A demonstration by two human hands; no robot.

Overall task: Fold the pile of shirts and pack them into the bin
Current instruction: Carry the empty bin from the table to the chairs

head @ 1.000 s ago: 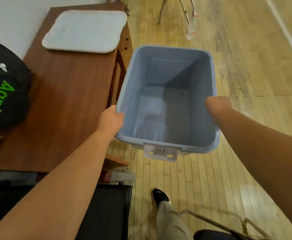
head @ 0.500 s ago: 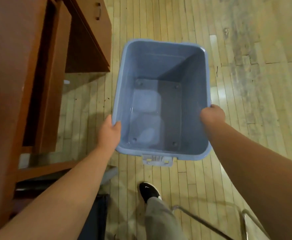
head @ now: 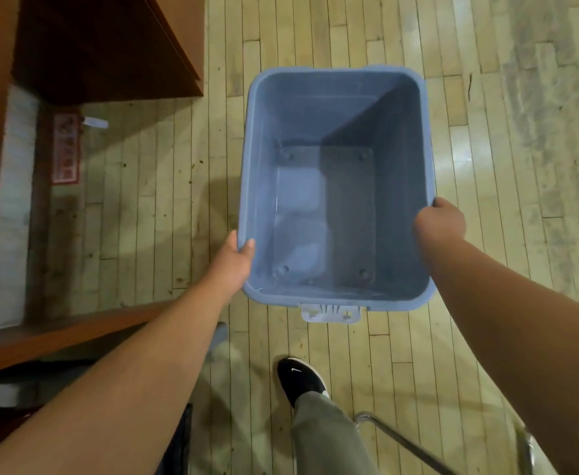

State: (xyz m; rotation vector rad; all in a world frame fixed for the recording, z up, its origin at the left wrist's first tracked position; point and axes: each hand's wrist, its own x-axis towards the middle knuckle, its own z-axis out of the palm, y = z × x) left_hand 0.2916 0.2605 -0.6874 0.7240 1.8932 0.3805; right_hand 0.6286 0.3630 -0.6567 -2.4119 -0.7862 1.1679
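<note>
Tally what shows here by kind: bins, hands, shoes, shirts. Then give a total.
Blue plastic bin: 1, empty, held at both side rims
Bare hands: 2, left hand and right hand
Black sneaker: 1
Shirts: 0 in view
Total: 4

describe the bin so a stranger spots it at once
Above the pale wooden plank floor, right of the brown wooden desk, is a blue rectangular plastic bin. Left hand and right hand grip its side rims; it is the only container in view.
</note>
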